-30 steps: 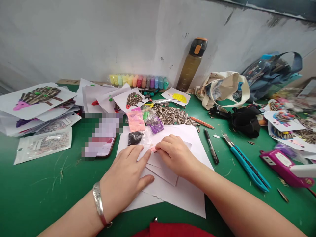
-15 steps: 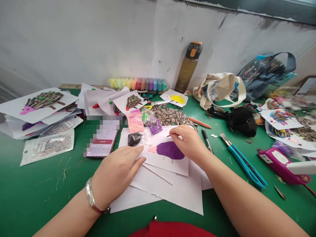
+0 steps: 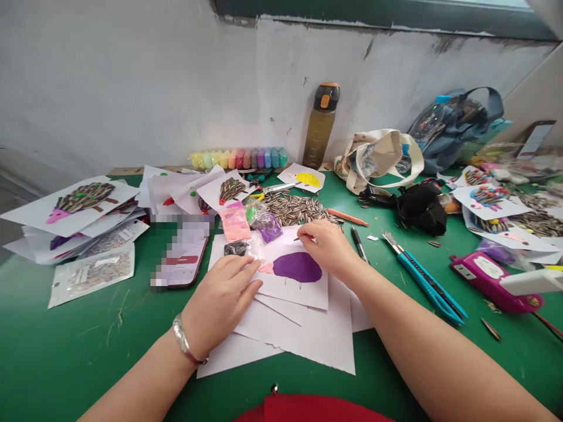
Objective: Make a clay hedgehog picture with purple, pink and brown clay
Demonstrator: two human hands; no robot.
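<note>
Head view: pinching a small dark sliver (image 3: 297,238) in right hand (image 3: 328,249), near purple shape (image 3: 298,267) on white card (image 3: 314,297).
Holding left hand (image 3: 222,293) at card's left edge, fingers together, thumb apart; can't confirm contact. Could skid card over loose sheets (image 3: 308,346) if braced lightly; could smear purple by dragging wrist; could lose sliver from tiny grip.

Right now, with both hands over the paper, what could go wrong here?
The right hand is close to the purple shape, so a slip of the small dark thing in its fingertips might mark it. The loose white sheets underneath overlap unevenly and could shift if bumped. The striped seeds lie in an open pile just beyond that hand, so a careless sweep might scatter them.
</note>
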